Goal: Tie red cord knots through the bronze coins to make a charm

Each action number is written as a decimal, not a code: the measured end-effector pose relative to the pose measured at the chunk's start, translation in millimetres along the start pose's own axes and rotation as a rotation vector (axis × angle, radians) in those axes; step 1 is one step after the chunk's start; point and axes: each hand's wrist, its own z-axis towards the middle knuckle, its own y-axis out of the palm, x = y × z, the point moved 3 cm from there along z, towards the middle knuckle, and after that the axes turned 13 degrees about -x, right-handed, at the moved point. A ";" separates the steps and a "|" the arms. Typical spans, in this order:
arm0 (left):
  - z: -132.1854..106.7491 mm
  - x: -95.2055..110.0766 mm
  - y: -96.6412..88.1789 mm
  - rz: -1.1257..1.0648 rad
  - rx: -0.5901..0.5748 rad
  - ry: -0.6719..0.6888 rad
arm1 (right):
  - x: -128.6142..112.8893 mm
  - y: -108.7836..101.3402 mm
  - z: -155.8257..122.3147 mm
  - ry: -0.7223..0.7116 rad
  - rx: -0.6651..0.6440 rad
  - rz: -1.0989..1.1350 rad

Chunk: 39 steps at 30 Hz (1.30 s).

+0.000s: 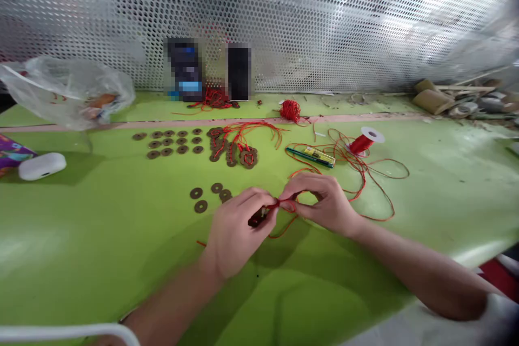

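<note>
Above the green table, my left hand [239, 230] is closed, pinching red cord [287, 205] together with dark coins that its fingers partly hide. My right hand [324, 203] meets it fingertip to fingertip, thumb and forefinger pinched on a small loop of the same cord. Loose cord trails below the hands and off to the right. Just left of my left hand lie several loose square-holed coins [200, 206]. Beyond them, finished-looking bundles of coins tied with red cord [248, 157] rest side by side. How the cord runs inside my fingers is hidden.
More coins [182, 141] lie in rows at the left. A spool of red cord [360, 144], a green pen [310, 157] and a ball of red cord [291, 111] lie farther back. A white case [42, 166] and a plastic bag [68, 92] sit at far left.
</note>
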 end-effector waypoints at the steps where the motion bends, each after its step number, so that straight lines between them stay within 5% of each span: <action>1: -0.1 0.6 -0.1 -0.002 -0.002 -0.002 | -1.6 -0.4 -0.1 -0.032 0.005 -0.027; 7: 1.2 2.6 -1.4 -0.028 -0.004 0.003 | -7.1 -1.9 -0.4 -0.141 0.017 -0.075; 21: 2.0 1.8 0.1 -0.057 -0.024 0.006 | -4.0 -7.2 -0.3 -0.075 -0.081 -0.025; 33: 4.8 -0.2 -2.8 -0.189 -0.037 -0.046 | 6.0 -10.4 0.8 0.129 -0.102 0.401; 39: 4.8 -3.8 -3.5 -0.249 -0.022 -0.072 | 14.8 -19.0 4.6 0.090 0.085 0.574</action>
